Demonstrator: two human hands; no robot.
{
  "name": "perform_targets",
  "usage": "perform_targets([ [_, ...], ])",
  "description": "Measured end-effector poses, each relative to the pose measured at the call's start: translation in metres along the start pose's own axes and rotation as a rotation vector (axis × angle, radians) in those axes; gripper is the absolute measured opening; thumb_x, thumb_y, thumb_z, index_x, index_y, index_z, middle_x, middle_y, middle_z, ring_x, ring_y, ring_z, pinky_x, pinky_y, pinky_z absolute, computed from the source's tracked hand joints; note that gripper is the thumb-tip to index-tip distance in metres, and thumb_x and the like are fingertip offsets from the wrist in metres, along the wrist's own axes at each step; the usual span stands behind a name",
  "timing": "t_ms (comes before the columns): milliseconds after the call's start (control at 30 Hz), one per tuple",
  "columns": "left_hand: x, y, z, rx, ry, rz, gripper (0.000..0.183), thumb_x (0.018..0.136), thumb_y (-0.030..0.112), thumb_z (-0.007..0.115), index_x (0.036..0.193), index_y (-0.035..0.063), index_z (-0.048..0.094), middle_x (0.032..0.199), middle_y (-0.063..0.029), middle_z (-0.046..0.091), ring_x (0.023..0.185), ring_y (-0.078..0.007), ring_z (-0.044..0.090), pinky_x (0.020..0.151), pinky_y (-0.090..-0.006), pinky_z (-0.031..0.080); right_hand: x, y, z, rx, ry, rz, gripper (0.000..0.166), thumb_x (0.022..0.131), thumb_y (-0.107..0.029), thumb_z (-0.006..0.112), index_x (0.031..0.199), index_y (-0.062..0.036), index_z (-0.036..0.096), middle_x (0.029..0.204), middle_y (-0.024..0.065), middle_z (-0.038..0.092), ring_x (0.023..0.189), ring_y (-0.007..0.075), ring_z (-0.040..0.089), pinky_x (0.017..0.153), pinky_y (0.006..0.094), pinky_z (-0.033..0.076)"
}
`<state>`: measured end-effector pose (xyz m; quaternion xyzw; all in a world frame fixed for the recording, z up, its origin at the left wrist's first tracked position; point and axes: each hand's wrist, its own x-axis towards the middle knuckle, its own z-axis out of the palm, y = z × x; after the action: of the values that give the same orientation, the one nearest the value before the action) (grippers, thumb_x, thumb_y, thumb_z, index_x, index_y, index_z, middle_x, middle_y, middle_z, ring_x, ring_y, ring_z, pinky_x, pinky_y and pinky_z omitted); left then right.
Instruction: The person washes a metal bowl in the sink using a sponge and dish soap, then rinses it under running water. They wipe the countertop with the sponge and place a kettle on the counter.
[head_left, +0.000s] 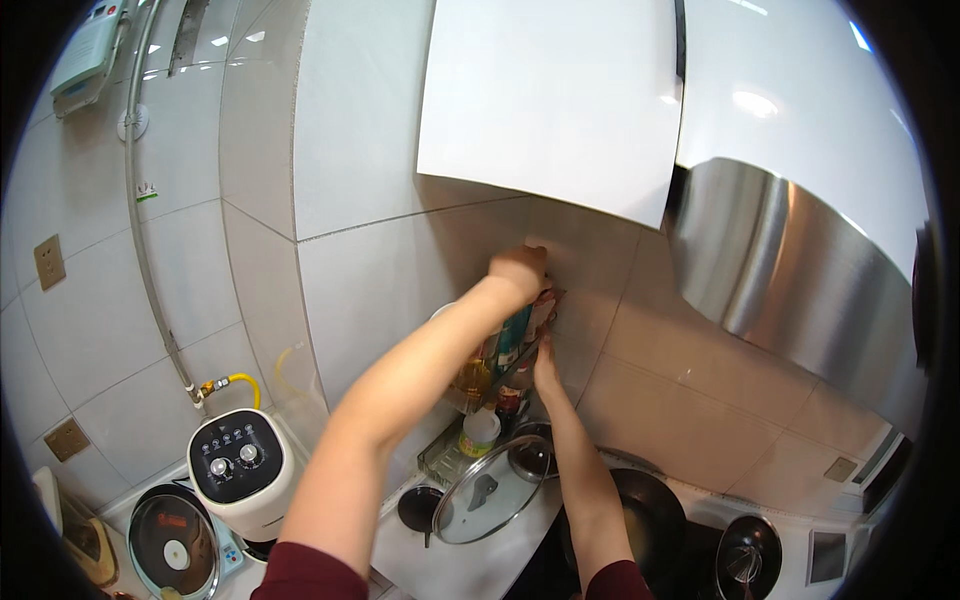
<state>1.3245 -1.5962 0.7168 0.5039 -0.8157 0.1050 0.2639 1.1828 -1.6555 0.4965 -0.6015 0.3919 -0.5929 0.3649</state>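
Note:
Both my arms reach into the wall corner, towards a two-tier condiment rack (444, 455). My left hand (520, 268) is curled at the top of a pink-and-white packet (541, 313) on the upper tier; its fingertips are mostly hidden. Lower down, my right hand (546, 365) is raised against the packet's right side and the rack's edge, its grip unclear. Beside the packet are a teal packet (513, 335) and a bottle of yellow oil (473, 377), partly behind my left forearm. A dark sauce bottle (512, 391) and a white-lidded jar (480, 433) stand below.
A glass pan lid (491, 491) leans before the rack, beside a small black bowl (420, 508). A black wok (645, 525) sits under my right forearm. An air fryer (241, 472) stands left. Above hang a white cabinet (551, 105) and a steel range hood (795, 277).

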Motion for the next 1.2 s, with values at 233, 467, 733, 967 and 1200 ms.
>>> perform_targets([
  [233, -0.102, -0.042, -0.042, 0.048, 0.066, -0.069, 0.043, 0.077, 0.039, 0.064, 0.098, 0.0016, 0.059, 0.095, -0.0167, 0.061, 0.091, -0.0325, 0.059, 0.08, -0.0401, 0.048, -0.011, -0.018, -0.021, 0.005, 0.013, 0.021, 0.081, 0.086, -0.068, 0.009, 0.144, -0.0114, 0.014, 0.148, 0.0124, 0.016, 0.137, 0.0272, 0.013, 0.109, 0.0417, 0.01],
  [467, -0.12, -0.061, -0.019, -0.187, 0.16, -0.079, 0.041, 0.075, 0.037, 0.068, 0.091, 0.0001, 0.059, 0.09, -0.0197, 0.061, 0.086, -0.0354, 0.059, 0.074, -0.0426, 0.047, 0.048, -0.05, -0.007, 0.06, -0.016, 0.04, 0.078, 0.088, -0.066, 0.008, 0.144, -0.012, 0.018, 0.148, 0.011, 0.02, 0.136, 0.0255, 0.016, 0.109, 0.0389, 0.01],
  [733, -0.135, -0.046, 0.002, -0.141, 0.416, -0.156, 0.039, 0.075, 0.034, 0.069, 0.078, -0.0002, 0.05, 0.076, -0.0194, 0.059, 0.069, -0.0378, 0.058, 0.06, -0.0446, 0.046, 0.04, -0.053, 0.025, 0.152, 0.057, -0.068, 0.076, 0.09, -0.063, 0.018, 0.14, -0.0057, 0.025, 0.141, 0.0135, 0.031, 0.131, 0.0257, 0.027, 0.107, 0.0364, 0.018],
  [967, -0.141, -0.05, 0.008, -0.09, 0.457, -0.143, 0.042, 0.075, 0.036, 0.069, 0.078, -0.0001, 0.049, 0.077, -0.019, 0.057, 0.072, -0.0379, 0.057, 0.062, -0.0451, 0.045, -0.002, -0.014, 0.017, 0.124, 0.179, 0.026, 0.07, 0.093, -0.054, 0.023, 0.134, 0.0028, 0.032, 0.135, 0.016, 0.039, 0.127, 0.0266, 0.034, 0.106, 0.0332, 0.022],
  [1200, -0.226, -0.025, 0.017, -0.472, 0.591, -0.187, 0.043, 0.078, 0.022, 0.067, 0.108, -0.0014, 0.048, 0.101, -0.0145, 0.051, 0.087, -0.0255, 0.054, 0.077, -0.0358, 0.045, -0.077, -0.005, -0.018, 0.069, 0.278, 0.077, 0.072, 0.094, -0.055, 0.022, 0.124, 0.0057, 0.045, 0.12, 0.0194, 0.052, 0.115, 0.0258, 0.046, 0.101, 0.0358, 0.028],
])
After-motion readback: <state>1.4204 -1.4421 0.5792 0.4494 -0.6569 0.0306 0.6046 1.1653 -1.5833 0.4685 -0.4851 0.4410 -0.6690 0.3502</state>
